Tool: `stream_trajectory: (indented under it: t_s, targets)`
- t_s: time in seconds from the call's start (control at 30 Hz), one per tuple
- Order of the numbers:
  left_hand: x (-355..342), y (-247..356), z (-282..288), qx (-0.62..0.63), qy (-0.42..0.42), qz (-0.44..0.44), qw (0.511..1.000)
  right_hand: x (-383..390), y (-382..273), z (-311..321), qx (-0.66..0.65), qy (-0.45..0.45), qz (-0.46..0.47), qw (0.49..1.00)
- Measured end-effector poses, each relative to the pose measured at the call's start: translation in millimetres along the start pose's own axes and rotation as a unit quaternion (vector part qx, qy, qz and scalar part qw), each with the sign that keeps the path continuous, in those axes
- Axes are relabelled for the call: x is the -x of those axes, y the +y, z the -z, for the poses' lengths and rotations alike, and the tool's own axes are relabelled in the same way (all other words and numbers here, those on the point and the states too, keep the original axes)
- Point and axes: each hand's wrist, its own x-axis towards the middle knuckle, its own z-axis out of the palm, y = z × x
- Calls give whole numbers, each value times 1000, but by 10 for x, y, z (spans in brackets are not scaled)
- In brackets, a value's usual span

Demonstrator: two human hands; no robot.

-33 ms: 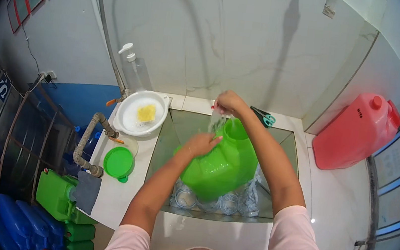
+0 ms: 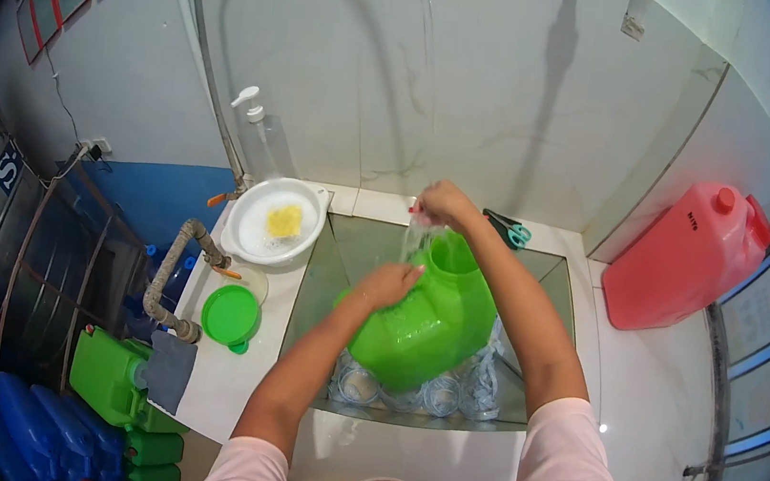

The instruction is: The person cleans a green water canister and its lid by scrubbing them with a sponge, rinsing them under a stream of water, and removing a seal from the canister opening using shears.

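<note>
A wet green plastic jug leans tilted over the sink, its wide round mouth uncovered and facing up toward the back. My left hand is closed on the jug's upper left side, by its handle. At the sink's back edge my right hand is closed around a tap, mostly hidden by the fingers; a small red part pokes out. Water runs down below it, beside the jug's mouth. Several clear plastic containers stand in the sink under the jug.
Left of the sink are a white basin of suds with a yellow sponge, a pump bottle, a green lid and a grey cloth. Teal-handled scissors lie behind; a red jug stands right.
</note>
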Motion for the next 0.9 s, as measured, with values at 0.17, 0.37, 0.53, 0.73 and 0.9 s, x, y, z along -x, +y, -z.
stream_trajectory:
  t_s: [0.17, 0.37, 0.53, 0.73, 0.9]
  targets:
    - [328, 189, -229, 64, 83, 194, 975, 377, 210, -406, 308, -144, 147, 929]
    - [643, 226, -254, 186, 110, 65, 974, 1075, 670, -741, 396, 86, 341, 848]
    - [1429, -257, -98, 363, 115, 259, 888, 1240, 627, -683, 385, 186, 356, 831]
    - [2086, -815, 109, 589, 100, 401, 694, 1043, -1069, 44, 287, 277, 432, 809]
    - [2124, -413, 305, 692, 172, 243, 658, 1096, -1931, 664, 250, 351, 391, 813]
